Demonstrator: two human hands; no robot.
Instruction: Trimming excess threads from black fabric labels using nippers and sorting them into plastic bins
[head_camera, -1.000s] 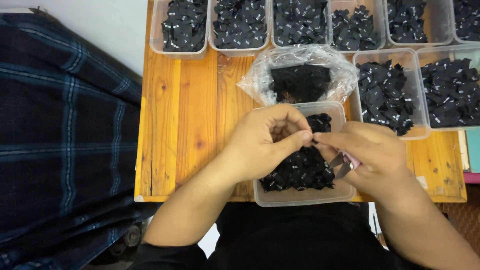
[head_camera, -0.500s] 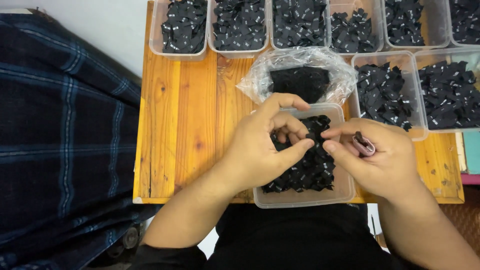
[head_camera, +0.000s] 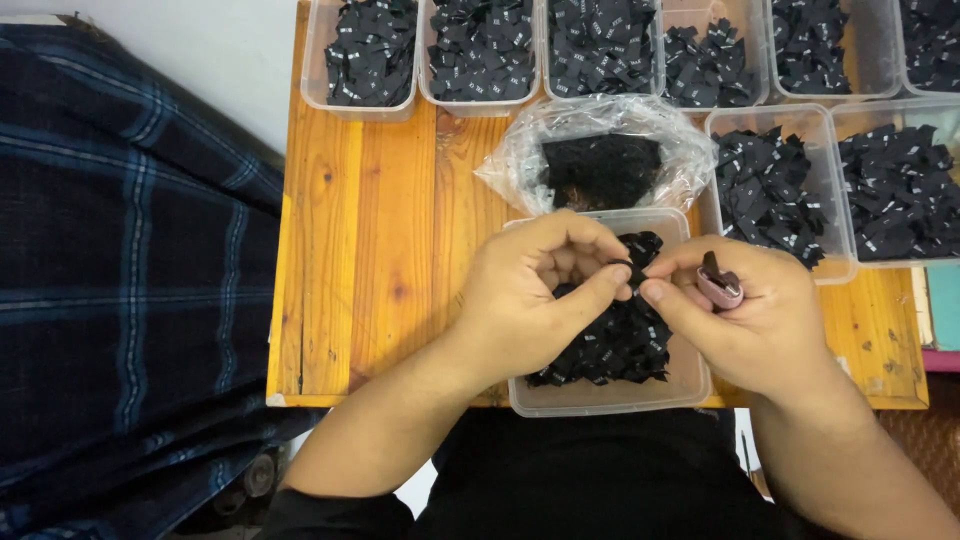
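Centre of frame: left hand (head_camera: 530, 300) and right hand (head_camera: 745, 315) meet over a clear plastic tub (head_camera: 690, 385) at the near desk (head_camera: 370, 250) edge. Both pinch one small black fabric label (head_camera: 634, 268) between thumb and fingertips, just above the label pile (head_camera: 615, 345) in the tub. Right grip is also closed on a small pink-handled tool (head_camera: 720, 285), exact kind unclear. The label looks light, thin, floppy, not fragile; best taken by an edge or corner with a fingertip pinch, and easy to pick up two at once. Clear plastic bag (head_camera: 520, 160) of black material sits just behind the tub; more tubs of labels (head_camera: 365, 50) along the top and right of frame. Dark plaid cloth (head_camera: 120, 270) at left.
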